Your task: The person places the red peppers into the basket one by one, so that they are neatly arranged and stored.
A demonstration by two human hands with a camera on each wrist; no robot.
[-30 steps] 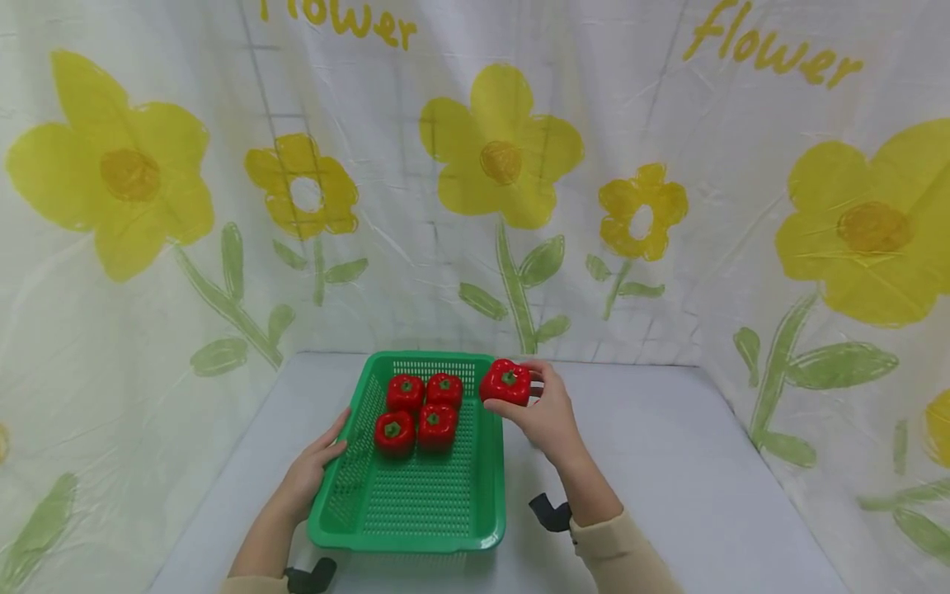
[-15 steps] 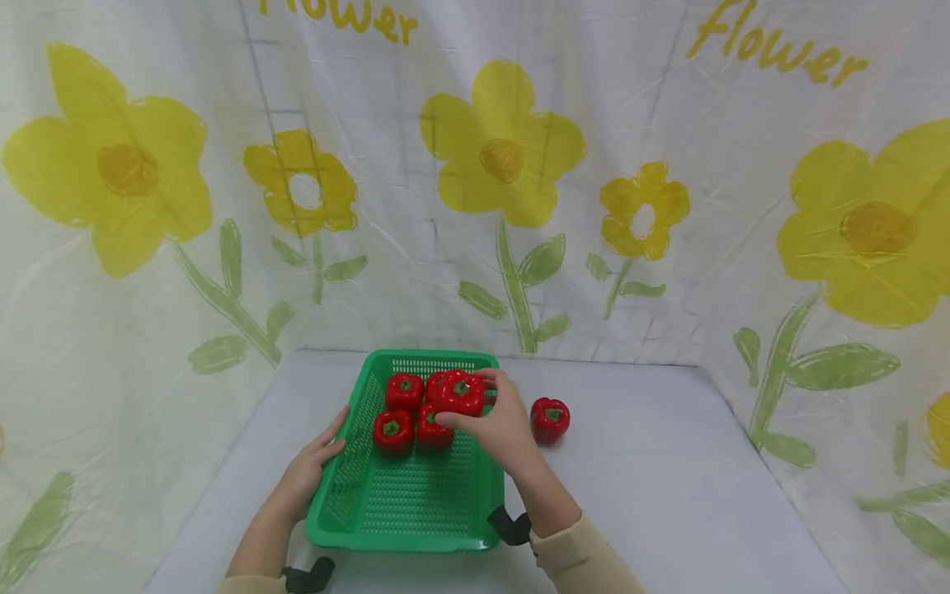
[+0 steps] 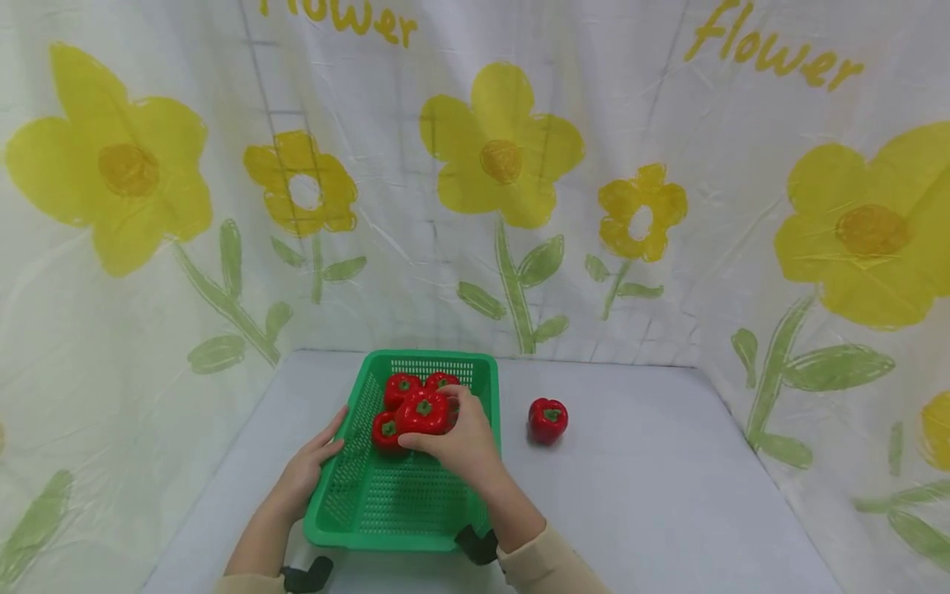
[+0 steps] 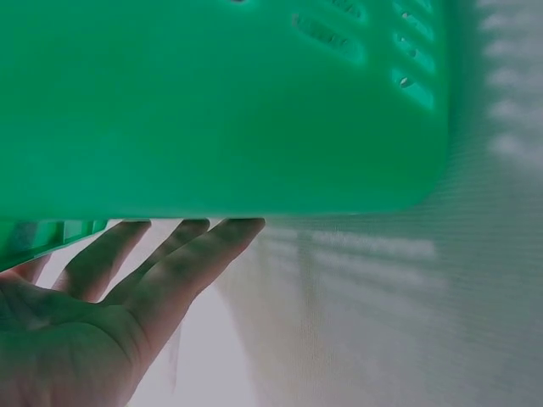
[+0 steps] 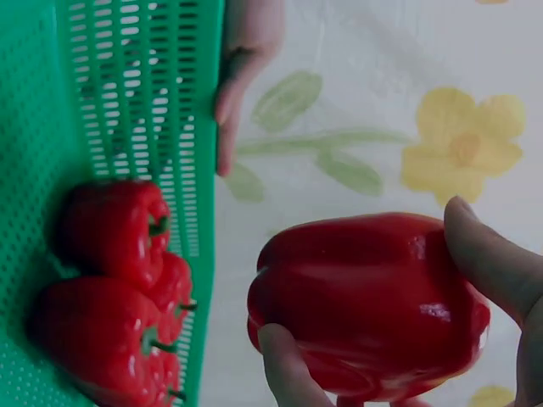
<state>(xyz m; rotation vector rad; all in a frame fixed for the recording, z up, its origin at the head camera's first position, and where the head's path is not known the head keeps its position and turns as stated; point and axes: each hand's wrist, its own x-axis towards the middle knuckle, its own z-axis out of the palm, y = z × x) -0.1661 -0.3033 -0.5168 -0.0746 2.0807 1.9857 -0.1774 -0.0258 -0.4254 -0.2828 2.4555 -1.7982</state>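
Over the green basket (image 3: pixel 401 540), my right hand (image 3: pixel 467 437) grips a glossy red bell pepper (image 3: pixel 423 412) between thumb and fingers, its green stem up. The held bell pepper (image 5: pixel 373 305) fills much of the right wrist view. Several more red bell peppers (image 3: pixel 401 388) stand grouped in the basket's far left part; the held one partly hides them in the head view. My left hand (image 3: pixel 300 478) is at the basket's left side. In the left wrist view its straight fingers (image 4: pixel 182 275) touch the green wall.
One red bell pepper (image 3: pixel 547 421) stands on the white table (image 3: pixel 653 495) to the right of the basket. A white curtain (image 3: pixel 401 272) with painted yellow flowers hangs behind and along both sides.
My right hand has carried the bell pepper leftward, from the basket's right rim to above the grouped peppers. The pepper on the table has come into sight. The left hand stays put.
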